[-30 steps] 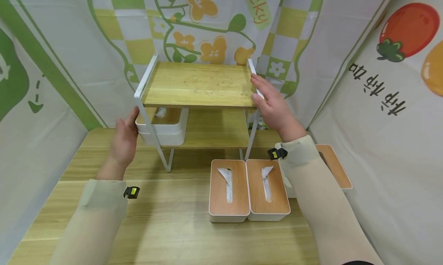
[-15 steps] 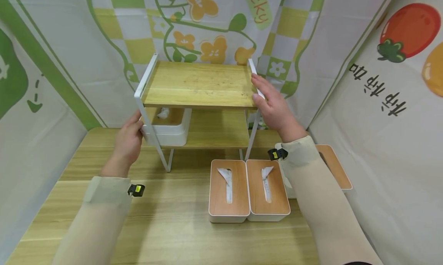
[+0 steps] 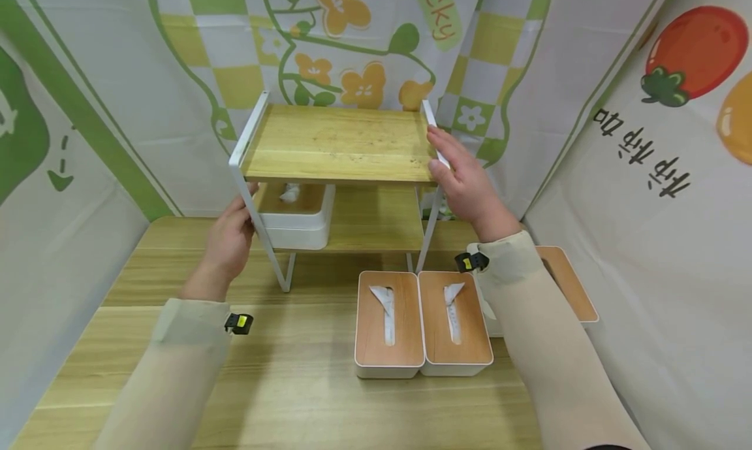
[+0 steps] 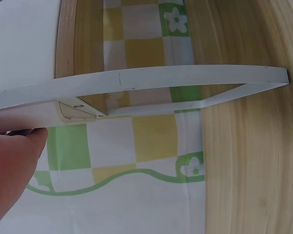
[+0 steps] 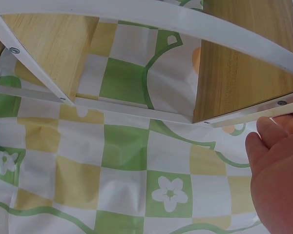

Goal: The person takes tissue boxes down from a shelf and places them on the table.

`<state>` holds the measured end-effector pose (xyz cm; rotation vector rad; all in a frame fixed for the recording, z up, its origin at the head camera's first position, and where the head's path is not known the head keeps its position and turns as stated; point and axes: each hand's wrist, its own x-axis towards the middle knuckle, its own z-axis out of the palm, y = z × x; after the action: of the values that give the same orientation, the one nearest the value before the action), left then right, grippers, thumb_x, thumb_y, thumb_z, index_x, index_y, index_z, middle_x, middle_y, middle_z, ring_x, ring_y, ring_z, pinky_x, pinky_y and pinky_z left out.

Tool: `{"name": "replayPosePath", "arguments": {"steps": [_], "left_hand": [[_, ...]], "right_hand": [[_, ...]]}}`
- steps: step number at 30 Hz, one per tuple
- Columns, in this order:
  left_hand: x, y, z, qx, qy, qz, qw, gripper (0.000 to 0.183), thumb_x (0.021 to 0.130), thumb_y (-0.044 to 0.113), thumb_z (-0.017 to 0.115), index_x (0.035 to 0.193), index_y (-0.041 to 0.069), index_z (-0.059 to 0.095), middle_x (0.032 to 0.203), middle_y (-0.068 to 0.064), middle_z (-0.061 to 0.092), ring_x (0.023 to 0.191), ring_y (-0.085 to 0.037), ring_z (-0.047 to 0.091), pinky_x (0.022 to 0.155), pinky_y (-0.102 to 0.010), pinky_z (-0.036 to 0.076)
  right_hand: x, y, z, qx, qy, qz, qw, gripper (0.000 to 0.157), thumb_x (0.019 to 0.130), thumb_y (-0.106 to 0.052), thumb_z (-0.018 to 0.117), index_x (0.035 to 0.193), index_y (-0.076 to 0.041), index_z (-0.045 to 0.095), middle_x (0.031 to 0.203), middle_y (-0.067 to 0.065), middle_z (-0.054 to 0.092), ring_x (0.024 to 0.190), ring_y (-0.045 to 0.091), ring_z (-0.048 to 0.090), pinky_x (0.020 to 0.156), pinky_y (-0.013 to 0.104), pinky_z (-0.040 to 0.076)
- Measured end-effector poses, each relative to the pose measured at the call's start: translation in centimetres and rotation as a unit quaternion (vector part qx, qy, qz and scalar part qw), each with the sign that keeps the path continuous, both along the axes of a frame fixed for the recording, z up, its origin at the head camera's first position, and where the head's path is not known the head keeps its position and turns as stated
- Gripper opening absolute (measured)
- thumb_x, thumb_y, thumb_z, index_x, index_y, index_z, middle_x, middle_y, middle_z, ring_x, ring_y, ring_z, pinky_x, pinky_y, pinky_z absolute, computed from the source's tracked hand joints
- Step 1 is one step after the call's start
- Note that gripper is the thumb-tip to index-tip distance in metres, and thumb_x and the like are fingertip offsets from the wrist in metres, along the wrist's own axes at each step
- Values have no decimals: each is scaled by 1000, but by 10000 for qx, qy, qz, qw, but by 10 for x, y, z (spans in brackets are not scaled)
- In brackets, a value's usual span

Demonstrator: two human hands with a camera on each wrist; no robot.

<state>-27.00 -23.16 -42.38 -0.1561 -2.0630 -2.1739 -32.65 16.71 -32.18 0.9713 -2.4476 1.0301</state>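
Note:
A white tissue box (image 3: 301, 237) with a wood-look lid and a tuft of tissue stands at the left end of the middle shelf. My left hand (image 3: 228, 249) presses its fingers against the left side of this box, partly hidden behind the rack's white leg. The left wrist view shows the fingers (image 4: 36, 139) right at the box's side. The two-tier rack (image 3: 343, 143) has wooden boards in a white metal frame. My right hand (image 3: 467, 187) rests on the top of its right side, fingers laid along the frame. In the right wrist view, the fingertips (image 5: 256, 144) touch the frame's edge.
Two more tissue boxes, a left one (image 3: 376, 358) and a right one (image 3: 437, 345), stand side by side in front of the rack. Another wood-lidded box (image 3: 568, 283) is partly hidden under the right forearm. Printed fabric walls (image 3: 587, 195) enclose the wooden table (image 3: 282, 371).
My left hand has moved right and pushed the tissue box inward along the middle shelf, past the left leg. The right hand has stayed on the frame.

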Motion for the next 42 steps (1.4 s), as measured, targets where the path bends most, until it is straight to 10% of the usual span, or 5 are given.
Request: {"name": "replayPosePath", "arguments": {"steps": [16, 22, 28, 33, 42], "left_hand": [[-2, 6, -5, 992, 400, -721, 9916, 68, 109, 41, 13, 155, -9, 10, 164, -18, 4, 150, -22, 2, 117, -30, 12], [11, 9, -4, 67, 1045, 264, 9941, 62, 109, 35, 11, 156, -6, 8, 164, -18, 9, 150, -22, 8, 117, -26, 12], [40, 43, 16, -845, 3591, 2828, 8854, 60, 105, 28, 28, 142, -19, 35, 150, -27, 38, 142, -34, 32, 117, -43, 22], [49, 66, 23, -1178, 5456, 2958, 7752, 54, 100, 31, 41, 116, -17, 57, 119, -30, 62, 117, -42, 57, 105, -52, 40], [30, 65, 12, -4665, 4345, 1131, 7621, 57, 101, 33, 41, 134, -13, 53, 136, -29, 53, 128, -44, 47, 108, -54, 34]], "right_hand": [[0, -2, 1, -4, -35, -26, 10000, 61, 102, -35, 38, 151, 2, 37, 161, 5, 27, 146, 18, 22, 117, 36, 16], [0, -2, 1, 71, -53, -20, 10000, 61, 103, -35, 38, 152, 1, 36, 161, 3, 27, 146, 18, 22, 117, 36, 16], [0, -2, 1, 23, -9, 0, 10000, 61, 103, -35, 38, 151, 2, 37, 161, 5, 28, 146, 18, 22, 117, 35, 16], [1, -1, 1, -19, -20, -22, 10000, 61, 103, -35, 39, 151, 3, 37, 161, 6, 28, 146, 18, 22, 117, 36, 17], [2, -1, 1, 14, -29, -33, 10000, 61, 103, -35, 39, 151, 2, 37, 161, 7, 28, 146, 19, 22, 117, 36, 16]]}}
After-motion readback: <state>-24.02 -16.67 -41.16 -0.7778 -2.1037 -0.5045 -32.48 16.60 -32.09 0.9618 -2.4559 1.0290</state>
